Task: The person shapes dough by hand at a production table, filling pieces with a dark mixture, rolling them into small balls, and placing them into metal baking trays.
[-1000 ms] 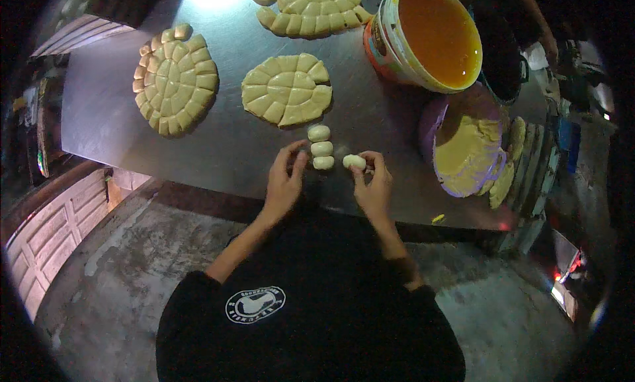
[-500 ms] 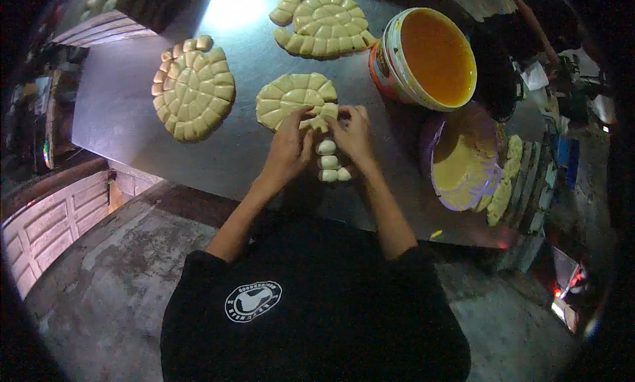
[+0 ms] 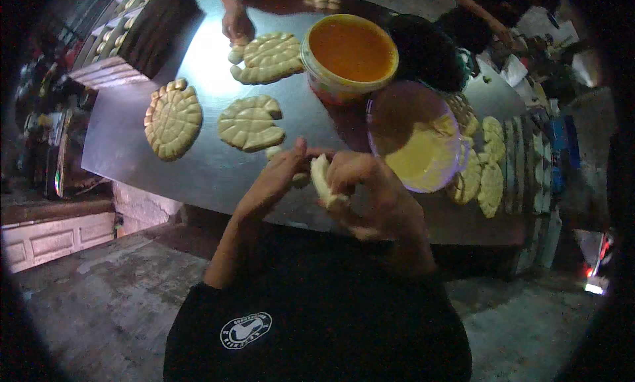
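Note:
Close in front of me, a pale, torn-edged piece of dough (image 3: 321, 178) is held up between my hands. My right hand (image 3: 374, 190) is closed round it, its fingers curled and partly blurred. From the other side, my left hand (image 3: 274, 180) grips its far end, thumb up, with several fingertips hidden. Small dough balls (image 3: 301, 180) lie on the table beside and partly behind my left hand. Just beyond, a scored dough round (image 3: 248, 123) has a notch in its right side. A second scored round (image 3: 173, 123) lies to the left.
At the far side another person's hand (image 3: 237, 26) touches dough at a third round (image 3: 274, 56). A bucket of orange liquid (image 3: 350, 48) and a purple-rimmed basin (image 3: 423, 150) stand right of centre. Dough pieces (image 3: 491, 183) and stacked trays lie further right; more stacked trays (image 3: 116, 48) stand far left.
My hands have come away from the notched round toward me, now holding a piece of dough. The view has shifted, and another person's hand has come in at the far round.

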The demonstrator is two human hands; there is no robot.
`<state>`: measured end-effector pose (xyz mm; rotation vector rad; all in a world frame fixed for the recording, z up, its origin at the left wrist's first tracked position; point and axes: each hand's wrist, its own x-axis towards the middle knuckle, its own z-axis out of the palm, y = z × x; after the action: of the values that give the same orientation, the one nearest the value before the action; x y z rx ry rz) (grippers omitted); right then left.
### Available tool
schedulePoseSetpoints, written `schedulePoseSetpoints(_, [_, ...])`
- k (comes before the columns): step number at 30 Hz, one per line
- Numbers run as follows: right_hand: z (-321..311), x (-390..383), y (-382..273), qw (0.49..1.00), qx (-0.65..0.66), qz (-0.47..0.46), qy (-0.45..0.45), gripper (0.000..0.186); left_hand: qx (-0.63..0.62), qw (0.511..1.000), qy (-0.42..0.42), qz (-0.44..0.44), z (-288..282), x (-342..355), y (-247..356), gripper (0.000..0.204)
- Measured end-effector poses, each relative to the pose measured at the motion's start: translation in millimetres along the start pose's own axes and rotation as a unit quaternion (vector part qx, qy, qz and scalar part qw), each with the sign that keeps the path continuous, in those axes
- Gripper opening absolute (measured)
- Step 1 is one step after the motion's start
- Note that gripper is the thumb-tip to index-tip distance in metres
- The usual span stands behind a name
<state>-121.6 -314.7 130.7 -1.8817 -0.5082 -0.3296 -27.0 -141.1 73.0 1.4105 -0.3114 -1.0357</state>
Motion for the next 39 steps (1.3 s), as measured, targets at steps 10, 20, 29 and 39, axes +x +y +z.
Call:
schedulePoseSetpoints(10, [-21.8, -91.4, -36.7, 0.896, 0.283, 0.160, 0.303, 0.044, -0.080, 0.960, 0.068, 0.261, 130.7, -22.5, 17.0, 0.035])
schedulePoseSetpoints(20, [-12.0, -77.6, -21.6, 0.865, 0.287, 0.178, 0.372, 0.043, 0.114, 0.820, 0.131, 0.546, 120.7, -11.7, 13.6, 0.072])
schedulePoseSetpoints(29, [25.5, 17.5, -31.7, 0.936, 0.202, 0.217, 0.188, 0.061, -0.197, 0.739, 0.108, 0.635, 85.5, 33.7, 3.9, 0.057])
schedulePoseSetpoints(39, [-46.4, 102.7, 72.1, 0.933, -0.306, 0.176, 0.065, 0.046, -0.152, 0.950, 0.127, 0.240, -23.3, 82.9, -14.9, 0.062])
